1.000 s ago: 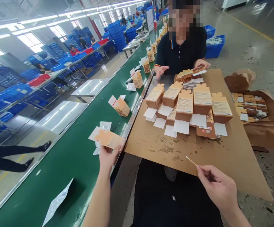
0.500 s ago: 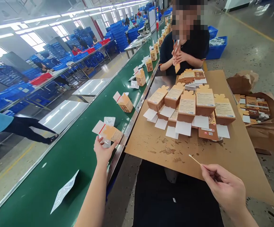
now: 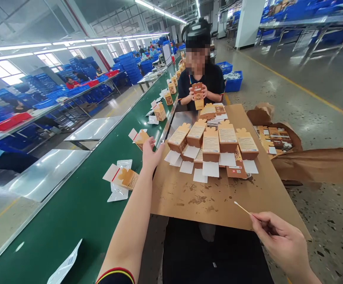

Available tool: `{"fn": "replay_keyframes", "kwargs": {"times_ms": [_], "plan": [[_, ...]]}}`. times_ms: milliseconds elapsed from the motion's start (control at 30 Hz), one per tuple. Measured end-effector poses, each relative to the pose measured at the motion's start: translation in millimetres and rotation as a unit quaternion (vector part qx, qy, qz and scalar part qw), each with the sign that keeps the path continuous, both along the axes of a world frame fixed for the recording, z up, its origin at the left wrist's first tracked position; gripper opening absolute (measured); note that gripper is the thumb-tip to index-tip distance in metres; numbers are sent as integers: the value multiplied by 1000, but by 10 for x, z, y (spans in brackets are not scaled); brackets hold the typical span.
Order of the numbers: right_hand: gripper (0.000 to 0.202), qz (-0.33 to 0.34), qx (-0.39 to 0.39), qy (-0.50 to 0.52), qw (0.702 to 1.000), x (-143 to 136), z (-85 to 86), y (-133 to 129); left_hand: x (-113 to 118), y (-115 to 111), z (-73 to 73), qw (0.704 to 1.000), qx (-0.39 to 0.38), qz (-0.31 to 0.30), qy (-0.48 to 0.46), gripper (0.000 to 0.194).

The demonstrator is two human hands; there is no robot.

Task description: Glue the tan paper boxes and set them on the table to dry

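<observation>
My left hand [image 3: 151, 156] reaches over the edge of the green belt [image 3: 79, 213], thumb and fingers apart. Its fingertips are at a small open-topped carton [image 3: 140, 139]; whether they touch it I cannot tell. Closer on the belt, a tan and brown carton [image 3: 130, 178] lies tilted with its white flap open, over a silvery pouch [image 3: 118, 193]. Above the front of the cardboard sheet [image 3: 171, 197], my right hand [image 3: 280, 236] pinches a cotton swab [image 3: 242, 207], its white tip pointing up and left. Several cartons [image 3: 211, 144] are stacked on the sheet, white flaps toward me.
Across the table a person [image 3: 199, 79] holds a brown carton [image 3: 198, 94]. More cartons [image 3: 159, 111] line the belt further off. A paper sack [image 3: 292, 138] of flat cartons stands at right. Another silvery pouch [image 3: 66, 264] lies on the near belt.
My left hand has left the nearest carton and moved forward to the one beyond it. My right hand still holds the swab. The view has turned to the right.
</observation>
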State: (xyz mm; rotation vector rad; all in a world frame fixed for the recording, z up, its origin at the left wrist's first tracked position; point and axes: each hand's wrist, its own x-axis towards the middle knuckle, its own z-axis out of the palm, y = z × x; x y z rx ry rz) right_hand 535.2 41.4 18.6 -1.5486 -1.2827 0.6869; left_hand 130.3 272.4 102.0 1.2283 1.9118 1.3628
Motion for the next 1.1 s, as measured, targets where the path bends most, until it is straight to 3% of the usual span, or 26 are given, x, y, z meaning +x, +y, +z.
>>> {"fn": "replay_keyframes", "kwargs": {"times_ms": [67, 133, 233, 333, 433, 533, 667, 733, 833, 967, 1100], "plan": [[49, 15, -5, 5, 1000, -39, 32, -17, 142, 341, 115, 998, -49, -36, 6, 60], [49, 12, 1, 6, 1000, -56, 38, -43, 264, 542, 165, 993, -99, -65, 8, 55], [48, 2, 8, -2, 1000, -30, 12, -84, 317, 560, 179, 987, -134, -86, 8, 45], [44, -6, 16, -25, 1000, 50, 6, -81, 177, 216, 155, 989, -123, -76, 9, 46], [41, -50, 39, -74, 995, 170, 62, 36, -58, -380, 17, 995, -70, -56, -41, 69], [38, -83, 38, -135, 987, 313, 129, 280, -216, -1033, -283, 974, 6, -65, -218, 97], [34, -51, 22, -179, 982, 429, 130, 680, -133, -1666, -747, 951, -43, -71, -298, 104], [30, -15, 17, -194, 981, 420, 102, 867, 16, -1809, -916, 947, -79, -85, -300, 104], [24, 25, 4, -216, 976, 354, 73, 1104, 290, -1858, -1054, 946, -85, -89, -301, 99], [24, 46, -23, -239, 970, 308, 95, 1285, 529, -1797, -1088, 946, -73, -68, -309, 92], [27, 19, -8, -226, 974, 389, 144, 1178, 518, -1731, -1088, 949, -83, -71, -297, 89]]}}
